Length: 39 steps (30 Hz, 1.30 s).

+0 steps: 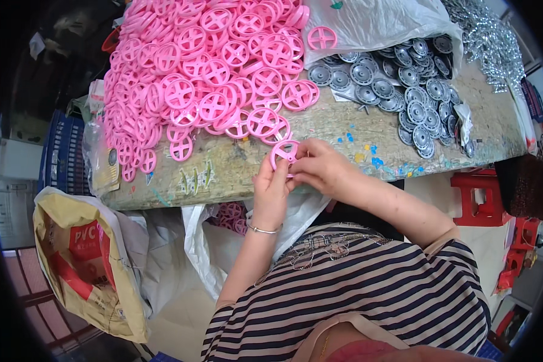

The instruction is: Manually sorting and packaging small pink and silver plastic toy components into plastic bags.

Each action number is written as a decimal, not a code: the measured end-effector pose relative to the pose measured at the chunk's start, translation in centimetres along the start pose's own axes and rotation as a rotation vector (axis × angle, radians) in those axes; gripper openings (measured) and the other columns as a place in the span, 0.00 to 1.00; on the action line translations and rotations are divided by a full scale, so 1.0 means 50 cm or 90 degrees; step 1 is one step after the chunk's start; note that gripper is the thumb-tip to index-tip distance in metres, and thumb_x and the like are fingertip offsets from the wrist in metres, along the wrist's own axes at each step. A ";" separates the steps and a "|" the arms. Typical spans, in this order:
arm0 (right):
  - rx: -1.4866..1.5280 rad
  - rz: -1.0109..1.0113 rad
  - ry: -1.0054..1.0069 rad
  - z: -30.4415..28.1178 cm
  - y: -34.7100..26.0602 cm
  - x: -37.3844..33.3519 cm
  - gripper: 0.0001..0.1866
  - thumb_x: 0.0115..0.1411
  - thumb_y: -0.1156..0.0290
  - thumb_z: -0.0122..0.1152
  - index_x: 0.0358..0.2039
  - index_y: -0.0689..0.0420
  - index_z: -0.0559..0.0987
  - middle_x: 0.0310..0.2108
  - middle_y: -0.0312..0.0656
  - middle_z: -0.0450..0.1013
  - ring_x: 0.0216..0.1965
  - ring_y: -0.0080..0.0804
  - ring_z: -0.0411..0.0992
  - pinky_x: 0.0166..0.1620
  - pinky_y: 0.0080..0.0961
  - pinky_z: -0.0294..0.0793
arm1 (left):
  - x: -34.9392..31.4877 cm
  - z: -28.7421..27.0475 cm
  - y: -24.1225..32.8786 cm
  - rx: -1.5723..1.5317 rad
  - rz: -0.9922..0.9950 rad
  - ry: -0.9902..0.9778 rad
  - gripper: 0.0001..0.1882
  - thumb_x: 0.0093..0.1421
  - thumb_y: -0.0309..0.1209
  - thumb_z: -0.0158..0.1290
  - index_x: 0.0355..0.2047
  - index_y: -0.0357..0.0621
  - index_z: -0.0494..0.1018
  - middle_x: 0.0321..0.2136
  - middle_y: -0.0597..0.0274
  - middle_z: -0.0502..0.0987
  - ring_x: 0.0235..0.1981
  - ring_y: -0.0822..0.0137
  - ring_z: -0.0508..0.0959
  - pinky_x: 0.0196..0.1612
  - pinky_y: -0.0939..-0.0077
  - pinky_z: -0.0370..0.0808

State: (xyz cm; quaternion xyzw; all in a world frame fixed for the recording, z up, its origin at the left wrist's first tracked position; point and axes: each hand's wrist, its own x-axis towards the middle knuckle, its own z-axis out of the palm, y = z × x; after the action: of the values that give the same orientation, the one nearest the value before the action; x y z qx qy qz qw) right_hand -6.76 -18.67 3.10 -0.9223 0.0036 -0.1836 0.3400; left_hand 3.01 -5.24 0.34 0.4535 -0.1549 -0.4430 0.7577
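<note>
Between my two hands is a pink plastic spoked ring [283,152], held up just past the table's near edge. My left hand [271,184] grips its lower left side, thumb laid along the front. The fingers of my right hand [323,166] are pinched together at its right side, and whatever small thing they may hold there is hidden. Beyond my hands a large heap of the same pink rings [214,72] covers the table's left half. Grey round discs [425,114] with raised rims lie piled to the right, spilling from a white plastic bag [380,30].
The worn table [223,175] carries blue and yellow paint flecks. A tan woven sack [127,295] stands open at lower left. Under the table edge, a white bag [199,241] holds more pink pieces. Silver tinsel [489,45] lies far right; a red stool [479,199] stands below.
</note>
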 end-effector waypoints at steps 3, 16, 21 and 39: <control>0.094 0.091 0.093 -0.052 0.028 0.014 0.07 0.56 0.71 0.60 0.35 0.56 0.78 0.37 0.47 0.67 0.40 0.40 0.69 0.43 0.30 0.70 | -0.001 0.001 -0.011 -0.015 -0.014 0.062 0.15 0.69 0.30 0.39 0.53 0.39 0.63 0.47 0.55 0.72 0.45 0.64 0.76 0.46 0.68 0.79; -0.498 0.122 0.106 -0.081 0.327 0.153 0.17 0.53 0.71 0.55 0.46 0.53 0.75 0.39 0.42 0.74 0.39 0.45 0.71 0.43 0.39 0.73 | -0.002 0.003 0.023 0.014 -0.135 0.025 0.19 0.68 0.32 0.42 0.57 0.44 0.57 0.50 0.53 0.71 0.46 0.56 0.78 0.32 0.73 0.82; 0.085 0.360 0.189 -0.135 0.268 0.132 0.15 0.63 0.68 0.51 0.49 0.57 0.73 0.32 0.38 0.74 0.28 0.26 0.72 0.33 0.23 0.71 | 0.002 -0.010 0.004 0.071 -0.039 0.038 0.18 0.68 0.32 0.44 0.54 0.38 0.63 0.51 0.53 0.70 0.47 0.59 0.77 0.44 0.71 0.79; 0.352 0.319 0.044 0.013 0.012 -0.018 0.19 0.58 0.73 0.60 0.51 0.58 0.74 0.37 0.39 0.73 0.37 0.19 0.71 0.37 0.17 0.72 | -0.025 0.022 -0.016 -0.049 0.066 0.063 0.29 0.59 0.16 0.50 0.61 0.34 0.59 0.52 0.56 0.70 0.50 0.71 0.72 0.53 0.79 0.69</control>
State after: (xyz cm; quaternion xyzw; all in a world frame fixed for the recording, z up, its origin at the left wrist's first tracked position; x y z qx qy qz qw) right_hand -7.33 -18.61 1.97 -0.7595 0.1913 -0.1198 0.6100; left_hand 1.18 -5.00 0.49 0.4368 -0.1235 -0.3863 0.8030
